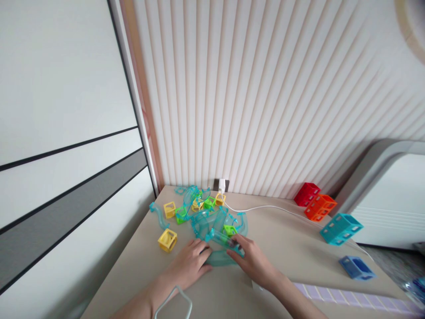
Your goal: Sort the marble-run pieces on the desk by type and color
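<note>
My left hand (194, 259) lies low at the middle of the table, its fingers curled at the left end of a translucent teal track piece (221, 258). My right hand (252, 258) is bent over the right end of that piece. Its thumb and fingers are closed on a second, straight teal track piece (219, 237), which lies just beyond the first. The fingers hide the right ends of both pieces. Past my hands is a heap of curved teal track pieces (204, 220), with a green cube frame (229, 230) among them.
A yellow cube frame (168, 240) and a curved track piece (161, 216) are at left. Red (307, 194), orange (320, 207), teal (341, 229) and blue blocks (357, 268) stand at right. A white cable (259, 207) crosses the back from a wall plug (222, 185). A lilac strip (348, 297) lies in front.
</note>
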The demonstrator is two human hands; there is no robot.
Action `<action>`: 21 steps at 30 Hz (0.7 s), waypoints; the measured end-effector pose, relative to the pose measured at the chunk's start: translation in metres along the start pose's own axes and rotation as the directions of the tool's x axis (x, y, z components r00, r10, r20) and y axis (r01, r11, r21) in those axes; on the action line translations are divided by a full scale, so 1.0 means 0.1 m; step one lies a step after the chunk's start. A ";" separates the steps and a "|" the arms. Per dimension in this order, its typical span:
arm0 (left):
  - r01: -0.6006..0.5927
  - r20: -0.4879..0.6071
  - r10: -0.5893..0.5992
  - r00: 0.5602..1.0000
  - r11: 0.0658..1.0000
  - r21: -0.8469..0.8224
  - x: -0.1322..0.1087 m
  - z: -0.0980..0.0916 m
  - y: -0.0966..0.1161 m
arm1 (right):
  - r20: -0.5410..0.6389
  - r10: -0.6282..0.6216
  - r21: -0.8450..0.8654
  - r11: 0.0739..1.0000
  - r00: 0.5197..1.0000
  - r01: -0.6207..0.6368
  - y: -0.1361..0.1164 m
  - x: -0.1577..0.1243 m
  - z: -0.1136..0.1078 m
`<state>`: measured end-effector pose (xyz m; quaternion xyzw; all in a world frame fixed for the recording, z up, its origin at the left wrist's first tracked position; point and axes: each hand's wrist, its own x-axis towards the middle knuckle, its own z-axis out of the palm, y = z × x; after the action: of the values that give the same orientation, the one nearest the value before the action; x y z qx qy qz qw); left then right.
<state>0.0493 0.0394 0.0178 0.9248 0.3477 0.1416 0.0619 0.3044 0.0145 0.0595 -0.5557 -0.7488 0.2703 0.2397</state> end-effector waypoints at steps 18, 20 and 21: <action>-0.036 -0.002 0.036 0.999 0.999 -0.025 -0.03 -0.05 0.00 | -0.236 -0.018 -0.155 0.988 0.972 -0.019 0.06 0.40 -0.08; -0.034 -0.017 0.033 0.999 0.999 -0.041 -0.05 -0.06 -0.03 | -0.252 -0.029 -0.123 0.992 0.967 -0.002 0.02 0.33 -0.13; -0.027 -0.040 0.025 0.999 0.998 -0.048 -0.07 -0.06 -0.05 | -0.231 -0.040 -0.089 0.996 0.972 0.020 -0.01 0.27 -0.16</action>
<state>0.0392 0.0384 0.0213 0.9245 0.3332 0.1688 0.0757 0.3072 0.0428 0.0736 -0.5819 -0.7348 0.1671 0.3057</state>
